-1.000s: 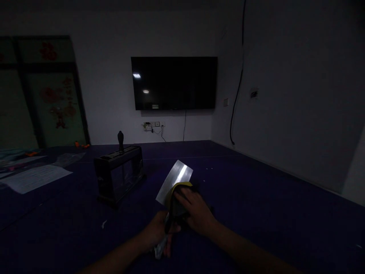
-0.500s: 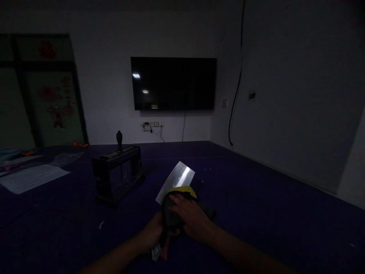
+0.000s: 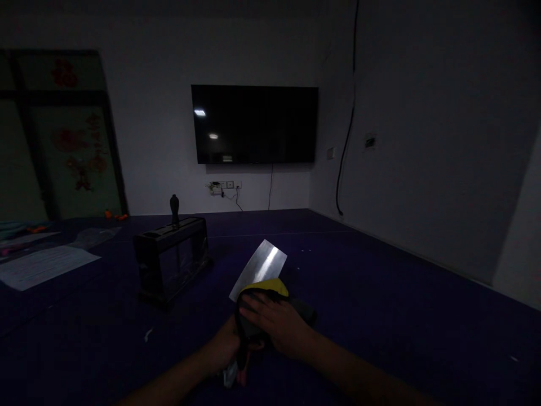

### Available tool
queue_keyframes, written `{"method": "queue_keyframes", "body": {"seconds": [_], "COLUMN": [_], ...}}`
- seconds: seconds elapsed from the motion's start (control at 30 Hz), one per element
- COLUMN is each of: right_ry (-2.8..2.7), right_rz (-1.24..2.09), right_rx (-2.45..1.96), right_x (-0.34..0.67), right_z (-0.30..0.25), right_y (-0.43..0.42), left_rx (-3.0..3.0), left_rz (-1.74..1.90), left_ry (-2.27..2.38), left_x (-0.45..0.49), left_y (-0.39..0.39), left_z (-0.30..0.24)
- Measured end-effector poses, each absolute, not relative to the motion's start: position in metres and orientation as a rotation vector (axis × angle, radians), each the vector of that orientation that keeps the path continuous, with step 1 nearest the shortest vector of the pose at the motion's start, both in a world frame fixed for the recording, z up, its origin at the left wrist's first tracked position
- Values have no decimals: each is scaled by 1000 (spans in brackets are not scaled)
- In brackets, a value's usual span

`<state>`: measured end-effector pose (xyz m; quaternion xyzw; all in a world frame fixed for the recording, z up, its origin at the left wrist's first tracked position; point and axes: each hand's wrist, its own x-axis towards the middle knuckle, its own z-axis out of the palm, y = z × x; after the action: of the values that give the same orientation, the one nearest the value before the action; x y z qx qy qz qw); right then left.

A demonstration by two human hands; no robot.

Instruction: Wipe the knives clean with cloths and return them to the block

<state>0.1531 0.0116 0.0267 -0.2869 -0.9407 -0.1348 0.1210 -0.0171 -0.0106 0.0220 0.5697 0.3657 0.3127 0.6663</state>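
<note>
Low over the dark blue surface, close to the person's body, both hands meet on a cleaver. Left hand fisted tight around the handle end, a pale bit of it poking out below the fingers. Blade angles up and away from that fist, bare steel catching light. Right hand lies across the blade's near half on a yellow-and-dark cloth, fingers spread and slightly curved, pressing it down; thumb hidden, so a pinch underneath cannot be told. Ahead and left of the left hand stands a dark knife block, one black handle upright in it. Farther left, a paper sheet. Well beyond both hands, a wall-mounted television, screen dark.
</note>
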Motion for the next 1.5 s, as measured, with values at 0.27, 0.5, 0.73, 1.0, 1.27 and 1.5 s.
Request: {"method": "queue_keyframes", "body": {"seconds": [0.27, 0.5, 0.73, 1.0, 1.27, 1.5], "right_ry": [-2702, -2604, -2455, -2287, -2330, -2646], "right_rz": [-432, -451, -412, -360, -275, -168], "right_rx": [-854, -922, -1055, -1043, -1047, -971], "right_x": [154, 157, 161, 168, 165, 158], "right_z": [27, 16, 9, 5, 6, 16], "right_y": [16, 25, 38, 48, 39, 23], "left_rx": [1301, 1365, 1328, 1295, 1306, 1232], "left_rz": [715, 707, 705, 698, 705, 772], "left_ry": [849, 856, 860, 814, 824, 846], "left_x": [-19, -20, -22, -24, -22, -20], "left_y": [-4, -2, 2, 4, 6, 8], "left_z": [8, 7, 5, 0, -2, 3]}}
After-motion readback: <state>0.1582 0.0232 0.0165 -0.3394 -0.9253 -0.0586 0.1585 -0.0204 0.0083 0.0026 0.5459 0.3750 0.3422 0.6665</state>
